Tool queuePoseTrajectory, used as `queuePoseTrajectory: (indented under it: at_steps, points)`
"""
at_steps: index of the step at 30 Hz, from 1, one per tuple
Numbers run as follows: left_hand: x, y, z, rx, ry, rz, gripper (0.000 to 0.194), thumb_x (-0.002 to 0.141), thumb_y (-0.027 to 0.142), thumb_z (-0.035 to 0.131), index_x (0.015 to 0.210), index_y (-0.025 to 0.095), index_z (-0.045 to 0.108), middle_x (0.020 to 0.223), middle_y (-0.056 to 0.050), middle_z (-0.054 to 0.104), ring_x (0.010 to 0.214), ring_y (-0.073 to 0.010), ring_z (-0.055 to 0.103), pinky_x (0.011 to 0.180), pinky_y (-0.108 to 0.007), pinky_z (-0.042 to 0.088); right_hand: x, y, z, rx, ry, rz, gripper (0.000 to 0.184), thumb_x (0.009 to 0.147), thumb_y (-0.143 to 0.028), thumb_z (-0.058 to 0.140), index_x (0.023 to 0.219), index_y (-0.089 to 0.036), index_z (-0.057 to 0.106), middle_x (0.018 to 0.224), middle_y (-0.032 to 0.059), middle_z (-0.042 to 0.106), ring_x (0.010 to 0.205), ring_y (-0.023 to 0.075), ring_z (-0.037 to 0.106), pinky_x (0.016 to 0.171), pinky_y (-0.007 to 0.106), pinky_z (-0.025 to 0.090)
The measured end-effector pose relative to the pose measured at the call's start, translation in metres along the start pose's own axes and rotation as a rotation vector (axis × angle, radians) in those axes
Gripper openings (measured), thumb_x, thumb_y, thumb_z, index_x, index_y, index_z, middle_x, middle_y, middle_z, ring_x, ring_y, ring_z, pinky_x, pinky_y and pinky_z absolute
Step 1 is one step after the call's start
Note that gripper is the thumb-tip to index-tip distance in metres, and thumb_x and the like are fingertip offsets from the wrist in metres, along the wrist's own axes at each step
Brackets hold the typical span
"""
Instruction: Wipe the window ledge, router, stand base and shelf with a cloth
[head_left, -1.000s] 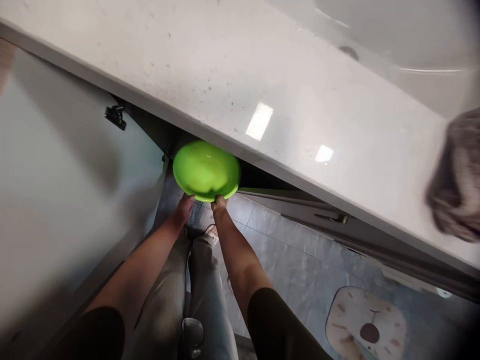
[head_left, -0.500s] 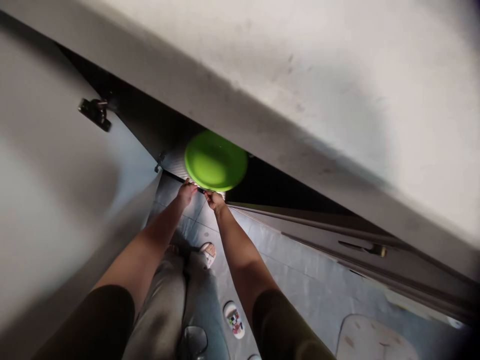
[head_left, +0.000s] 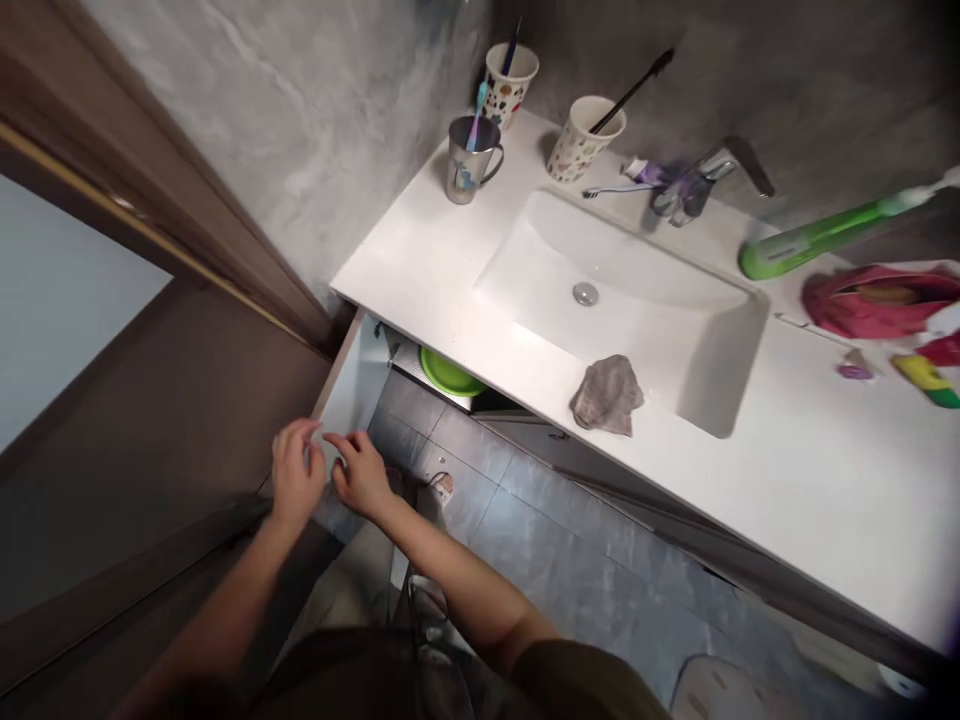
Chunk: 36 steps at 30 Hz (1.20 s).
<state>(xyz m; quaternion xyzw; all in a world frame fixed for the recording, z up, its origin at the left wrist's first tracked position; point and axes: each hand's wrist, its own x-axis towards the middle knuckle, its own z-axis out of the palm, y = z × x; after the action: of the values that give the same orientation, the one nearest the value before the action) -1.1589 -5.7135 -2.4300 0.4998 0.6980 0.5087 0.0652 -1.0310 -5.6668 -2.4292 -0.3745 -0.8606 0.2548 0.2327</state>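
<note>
Green basin (head_left: 448, 374): lies inside the cabinet beneath the countertop (head_left: 817, 470); the counter edge hides its far side, so its contents cannot be verified.
Left hand (head_left: 296, 468): raised before the open cabinet door (head_left: 358, 385), thumb apart from bent fingers.
Right hand (head_left: 363, 474): beside the left, thumb and index finger spread; whether the fingertips of the two touch cannot be told.
Foot (head_left: 442, 487): partly visible on the tiled floor (head_left: 517, 520), toes showing; the rest is obscured.
Floor mat (head_left: 716, 690): cut off by the lower border.
Grey cloth (head_left: 609, 395): crumpled over the sink's front rim.
Sink (head_left: 637, 300): round drain plug (head_left: 586, 294) visible.
Pink pouch (head_left: 855, 310): open, smeared by blur, near the right border.
Metal mug (head_left: 463, 172): upright, toothbrush inside.
Patterned cups: two, behind the mug and beyond the sink; lower part of the farther one (head_left: 511, 80) partly hidden.
Faucet (head_left: 705, 180): blurred, base detail unclear.
</note>
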Motion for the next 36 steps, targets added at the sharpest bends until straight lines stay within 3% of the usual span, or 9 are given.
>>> queuePoseTrajectory:
  at_steps: [2, 5, 10, 14, 20, 27, 31, 34, 36]
  points:
    - [0.025, -0.026, -0.021, 0.132, -0.130, -0.090, 0.033, 0.082, 0.021, 0.045, 0.107, 0.016, 0.065, 0.117, -0.017, 0.067, 0.113, -0.0300, 0.060, 0.103, -0.046, 0.043, 0.012, -0.028, 0.012, -0.213, -0.209, 0.001, 0.051, 0.090, -0.023, 0.050, 0.140, -0.025, 0.053, 0.109, 0.0090, 0.058, 0.095, 0.0212, 0.056, 0.084, 0.033, 0.048]
    - [0.048, -0.059, -0.025, 0.166, -0.486, -0.245, 0.029, 0.077, 0.020, 0.045, 0.092, 0.019, 0.070, 0.101, -0.015, 0.074, 0.100, -0.0311, 0.066, 0.095, -0.046, 0.048, 0.024, -0.043, 0.022, -0.465, -0.382, 0.022, 0.049, 0.096, -0.030, 0.045, 0.145, -0.032, 0.047, 0.116, 0.0108, 0.060, 0.102, 0.0249, 0.055, 0.085, 0.037, 0.045]
    - [0.054, -0.053, 0.009, 0.064, -0.702, -0.146, 0.017, 0.072, 0.021, 0.054, 0.074, 0.023, 0.071, 0.089, -0.009, 0.077, 0.090, -0.0278, 0.070, 0.087, -0.037, 0.052, 0.008, -0.028, 0.005, -0.599, -0.302, 0.065, 0.042, 0.097, -0.037, 0.046, 0.134, -0.022, 0.056, 0.117, 0.0124, 0.064, 0.107, 0.0268, 0.054, 0.089, 0.040, 0.041]
    - [0.050, -0.010, 0.058, -0.064, -0.866, 0.029, 0.022, 0.076, 0.022, 0.054, 0.087, 0.022, 0.073, 0.098, -0.009, 0.077, 0.095, -0.0252, 0.070, 0.091, -0.035, 0.052, -0.028, 0.000, -0.039, -0.661, -0.166, 0.199, 0.039, 0.096, -0.030, 0.047, 0.132, -0.021, 0.058, 0.121, 0.0143, 0.061, 0.109, 0.0276, 0.050, 0.091, 0.041, 0.037]
    - [0.053, 0.063, 0.118, -0.166, -0.999, 0.218, 0.059, 0.075, 0.020, 0.056, 0.134, 0.018, 0.058, 0.132, -0.015, 0.065, 0.093, -0.0230, 0.071, 0.095, -0.039, 0.052, -0.082, 0.037, -0.128, -0.658, 0.196, 0.551, 0.040, 0.093, -0.024, 0.051, 0.131, -0.023, 0.062, 0.150, 0.0158, 0.042, 0.125, 0.0305, 0.039, 0.099, 0.044, 0.031]
    - [0.102, 0.155, 0.150, -0.202, -1.120, 0.399, 0.030, 0.082, 0.029, 0.055, 0.105, 0.021, 0.072, 0.104, -0.009, 0.075, 0.094, -0.0240, 0.070, 0.090, -0.035, 0.053, -0.085, 0.084, -0.238, -0.444, 0.837, 0.797, 0.039, 0.094, -0.026, 0.048, 0.130, -0.015, 0.060, 0.130, 0.0178, 0.052, 0.116, 0.0287, 0.045, 0.098, 0.042, 0.035]
    - [0.130, 0.230, 0.190, -0.267, -0.984, 0.536, 0.029, 0.085, 0.030, 0.053, 0.108, 0.021, 0.069, 0.114, -0.011, 0.069, 0.103, -0.0250, 0.064, 0.093, -0.038, 0.050, -0.066, 0.111, -0.273, -0.436, 0.774, 0.910, 0.050, 0.087, -0.040, 0.062, 0.125, -0.007, 0.060, 0.126, 0.0240, 0.051, 0.115, 0.0350, 0.044, 0.097, 0.049, 0.036]
    - [0.145, 0.277, 0.235, -0.288, -0.936, 0.451, 0.025, 0.074, 0.023, 0.064, 0.099, 0.020, 0.067, 0.118, -0.012, 0.065, 0.122, -0.0291, 0.052, 0.105, -0.043, 0.040, -0.051, 0.125, -0.285, -0.381, 0.627, 0.820, 0.040, 0.084, -0.026, 0.064, 0.120, -0.011, 0.061, 0.123, 0.0198, 0.053, 0.112, 0.0311, 0.047, 0.096, 0.045, 0.039]
    - [0.155, 0.292, 0.263, -0.300, -1.013, 0.347, 0.021, 0.068, 0.021, 0.070, 0.088, 0.020, 0.065, 0.102, -0.009, 0.067, 0.113, -0.0285, 0.056, 0.100, -0.042, 0.043, -0.042, 0.136, -0.297, -0.288, 0.581, 0.720, 0.039, 0.082, -0.013, 0.058, 0.121, -0.015, 0.061, 0.117, 0.0147, 0.057, 0.109, 0.0264, 0.051, 0.095, 0.039, 0.042]
